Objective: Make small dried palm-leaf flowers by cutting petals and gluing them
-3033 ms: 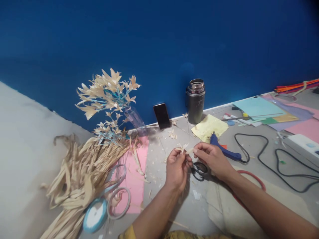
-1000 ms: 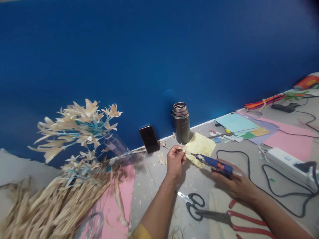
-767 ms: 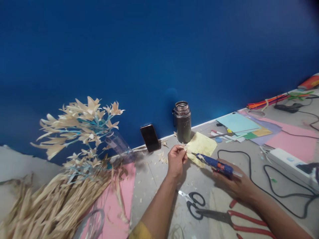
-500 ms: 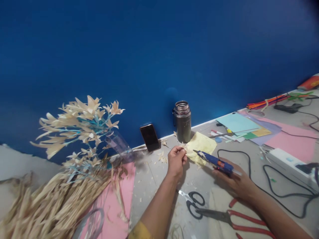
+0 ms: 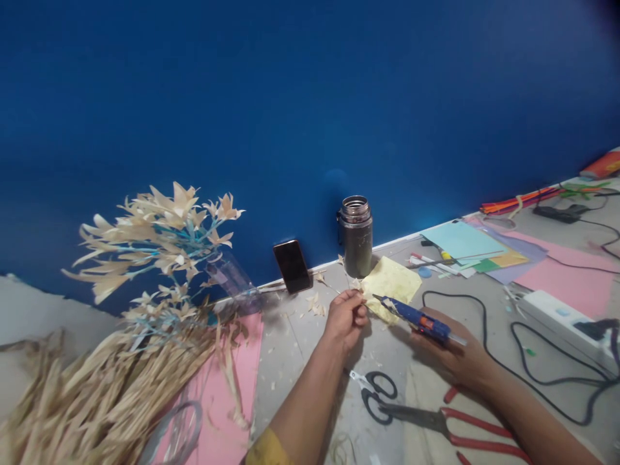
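My right hand [image 5: 450, 352] is wrapped round a blue glue gun [image 5: 421, 320], its dark nozzle pointing left at the fingertips of my other hand. My left hand [image 5: 345, 318] is pinched on a small pale husk piece [image 5: 356, 284], mostly hidden by the fingers. The nozzle tip sits a short way right of that pinch. Under the nozzle lies a crumpled yellow paper [image 5: 392, 281]. Black-handled scissors [image 5: 380, 394] and red-handled shears [image 5: 450, 423] lie between my forearms.
A dark flask [image 5: 357, 239] and a phone [image 5: 292, 266] stand by the blue wall. Pale husk flowers [image 5: 169, 239] lean from a clear vase [image 5: 235, 284] above dry husks [image 5: 97, 387]. Right are coloured papers [image 5: 465, 239], a power strip [image 5: 562, 323] and a looping black cable [image 5: 479, 300].
The glue gun has shifted slightly left, bringing its nozzle nearer my left fingertips. My left hand has dipped a little and keeps its pinch.
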Demonstrator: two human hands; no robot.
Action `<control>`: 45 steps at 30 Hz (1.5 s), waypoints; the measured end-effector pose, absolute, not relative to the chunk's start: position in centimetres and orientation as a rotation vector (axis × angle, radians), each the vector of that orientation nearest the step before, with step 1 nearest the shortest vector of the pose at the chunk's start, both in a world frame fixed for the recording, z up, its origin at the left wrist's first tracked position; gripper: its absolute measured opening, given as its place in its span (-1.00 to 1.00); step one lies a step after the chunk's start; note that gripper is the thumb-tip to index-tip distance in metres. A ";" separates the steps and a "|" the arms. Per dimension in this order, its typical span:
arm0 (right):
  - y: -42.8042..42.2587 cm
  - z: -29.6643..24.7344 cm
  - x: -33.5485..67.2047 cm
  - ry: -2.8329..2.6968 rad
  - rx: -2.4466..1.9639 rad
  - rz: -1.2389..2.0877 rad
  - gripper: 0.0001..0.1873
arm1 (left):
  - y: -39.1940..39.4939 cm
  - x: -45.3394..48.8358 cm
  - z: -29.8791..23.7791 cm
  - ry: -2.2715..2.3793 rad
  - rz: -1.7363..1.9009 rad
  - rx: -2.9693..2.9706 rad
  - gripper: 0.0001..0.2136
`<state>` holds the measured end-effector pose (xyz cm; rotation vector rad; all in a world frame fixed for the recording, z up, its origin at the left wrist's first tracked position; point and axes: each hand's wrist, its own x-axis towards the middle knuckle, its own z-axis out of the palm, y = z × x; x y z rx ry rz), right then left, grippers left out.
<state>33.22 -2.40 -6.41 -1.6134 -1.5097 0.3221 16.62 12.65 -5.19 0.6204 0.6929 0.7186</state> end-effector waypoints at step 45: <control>-1.7 -6.5 32.7 -1.900 -1.701 -0.161 -0.80 | 12.1 17.0 -3.9 0.732 0.685 0.396 -0.76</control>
